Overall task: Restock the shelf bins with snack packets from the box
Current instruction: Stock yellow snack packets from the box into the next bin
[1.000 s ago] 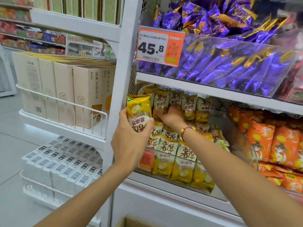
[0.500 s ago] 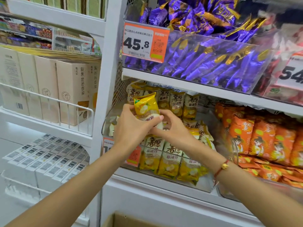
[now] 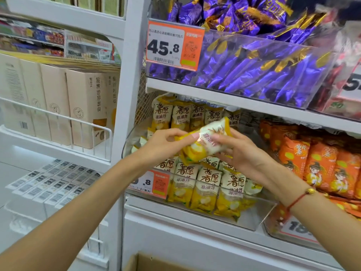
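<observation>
left hand (image 3: pixel 166 142) pinches yellow snack packet (image 3: pixel 205 142) at its 9 o'clock end | right hand (image 3: pixel 237 151) grips its 3 o'clock end | packet tilted, held in front of clear bin (image 3: pixel 259 218) of matching yellow packets | purple packets (image 3: pixel 259 71) at 12 o'clock, orange packets (image 3: pixel 320 165) at 3 o'clock | cardboard box (image 3: pixel 148 263) edge at 6 o'clock

packet (image 3: pixel 205 142): between left hand (image 3: pixel 164 142) and right hand (image 3: pixel 237 153)
bin (image 3: pixel 259 216): behind and below hands
box (image 3: pixel 140 262): below hands
</observation>
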`<state>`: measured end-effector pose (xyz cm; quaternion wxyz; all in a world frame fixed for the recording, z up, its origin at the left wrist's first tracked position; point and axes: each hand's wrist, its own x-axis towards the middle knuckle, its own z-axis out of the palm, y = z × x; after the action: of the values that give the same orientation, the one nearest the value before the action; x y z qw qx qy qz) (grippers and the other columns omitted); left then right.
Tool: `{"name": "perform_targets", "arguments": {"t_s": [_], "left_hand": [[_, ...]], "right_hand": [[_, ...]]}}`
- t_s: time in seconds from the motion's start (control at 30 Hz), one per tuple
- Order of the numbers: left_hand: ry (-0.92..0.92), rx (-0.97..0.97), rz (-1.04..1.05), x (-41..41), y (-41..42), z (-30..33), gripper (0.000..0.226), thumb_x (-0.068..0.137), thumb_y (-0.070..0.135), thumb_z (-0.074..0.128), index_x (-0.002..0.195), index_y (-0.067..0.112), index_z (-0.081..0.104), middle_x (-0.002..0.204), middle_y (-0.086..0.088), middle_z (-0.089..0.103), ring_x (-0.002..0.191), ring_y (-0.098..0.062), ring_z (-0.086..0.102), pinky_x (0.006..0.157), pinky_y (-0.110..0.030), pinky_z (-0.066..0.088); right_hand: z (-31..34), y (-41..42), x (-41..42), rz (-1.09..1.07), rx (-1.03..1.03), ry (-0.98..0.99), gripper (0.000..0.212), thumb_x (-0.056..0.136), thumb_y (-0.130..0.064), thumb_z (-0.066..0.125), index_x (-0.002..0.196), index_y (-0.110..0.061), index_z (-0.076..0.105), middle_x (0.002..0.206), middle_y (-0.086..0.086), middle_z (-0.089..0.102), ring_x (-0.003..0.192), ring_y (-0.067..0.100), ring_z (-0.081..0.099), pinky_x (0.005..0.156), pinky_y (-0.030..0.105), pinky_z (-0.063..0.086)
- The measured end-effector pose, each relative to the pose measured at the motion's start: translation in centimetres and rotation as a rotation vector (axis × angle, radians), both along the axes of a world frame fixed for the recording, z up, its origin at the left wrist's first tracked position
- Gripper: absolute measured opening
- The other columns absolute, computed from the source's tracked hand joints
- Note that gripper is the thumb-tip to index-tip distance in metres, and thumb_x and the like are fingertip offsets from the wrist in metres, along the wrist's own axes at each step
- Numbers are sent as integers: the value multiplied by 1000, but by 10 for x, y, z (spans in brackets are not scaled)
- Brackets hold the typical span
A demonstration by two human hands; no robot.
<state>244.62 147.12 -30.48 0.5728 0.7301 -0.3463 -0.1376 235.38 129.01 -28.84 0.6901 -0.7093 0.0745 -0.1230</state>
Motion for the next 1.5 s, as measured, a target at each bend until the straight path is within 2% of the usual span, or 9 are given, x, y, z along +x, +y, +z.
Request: {"name": "perform_targets", "arguments": {"t_s": [0.23, 0.43, 0.5, 0.67, 0.83, 1.0, 1.17, 1.33, 1.5], "left_hand": [[-108, -89, 245, -12, -24, -18, 53, 82, 64, 55, 114, 23, 65, 99, 11, 72, 95, -3, 65, 87, -33, 53], [-1024, -13, 716, 14, 8, -44, 46, 93, 37, 52, 136, 20, 48, 148, 1, 39, 138, -17, 33, 112, -37, 31], [-1114, 66, 738, 29, 21, -58, 61, 88, 29, 53, 145, 14, 38, 154, -5, 28, 144, -24, 24, 115, -44, 25], [-1021, 173, 819, 32, 26, -60, 80, 85, 38, 43, 152, 3, 16, 160, -15, 9, 149, -27, 6, 120, -40, 9], [-967, 249, 849, 33, 26, -63, 84, 86, 43, 37, 152, 0, 9, 161, -17, 0, 149, -26, -1, 121, -38, 5], [-967, 276, 825, 33, 26, -63, 79, 87, 43, 37, 153, 5, 14, 161, -16, -3, 149, -25, -6, 121, -37, 2], [-965, 258, 838, 33, 25, -64, 78, 86, 41, 37, 153, 7, 16, 161, -16, -1, 149, -26, -5, 121, -38, 4], [-916, 74, 840, 36, 30, -64, 79, 87, 38, 45, 153, 13, 11, 162, -8, 4, 149, -20, 4, 120, -35, 12], [-771, 112, 881, 43, 39, -70, 84, 86, 39, 44, 155, 15, 2, 162, -7, 7, 149, -18, 6, 121, -38, 12]], "right_hand": [[-14, 30, 6, 43, 185, 17, 42, 85, -30, 66, 126, -23, 58, 120, 1, 68, 110, 16, 61, 96, 37, 48], [-13, 2, 45, -368, -131, 9, 56, 80, -31, 75, 131, -23, 51, 119, -1, 66, 110, 18, 60, 103, 39, 43], [-8, -7, 61, -466, -246, 9, 60, 79, -39, 75, 131, -23, 50, 125, -1, 62, 113, 21, 58, 101, 39, 45], [0, -14, 96, -506, -468, 10, 58, 85, -31, 71, 133, -7, 49, 134, 7, 57, 121, 23, 55, 85, 21, 39], [-19, -15, 104, -498, -559, 103, 52, 89, -33, 66, 131, -8, 52, 134, 8, 56, 121, 26, 53, 89, 26, 41], [-26, -16, 102, -535, -618, 118, 40, 90, -40, 62, 118, -12, 58, 100, 0, 58, 85, 17, 55, 74, 27, 43], [-34, -13, 104, -573, -796, 165, 52, 90, -51, 55, 121, -10, 50, 115, 11, 63, 103, 32, 61, 85, 41, 51], [-35, -2, 93, -755, -1165, -140, 65, 91, -45, 55, 145, -15, 32, 148, 17, 35, 138, 35, 28, 112, 45, 28], [-42, 9, 108, -332, -1577, -54, 59, 98, -49, 35, 152, -35, 15, 162, 4, 3, 148, 31, -4, 119, 54, -1]]}}
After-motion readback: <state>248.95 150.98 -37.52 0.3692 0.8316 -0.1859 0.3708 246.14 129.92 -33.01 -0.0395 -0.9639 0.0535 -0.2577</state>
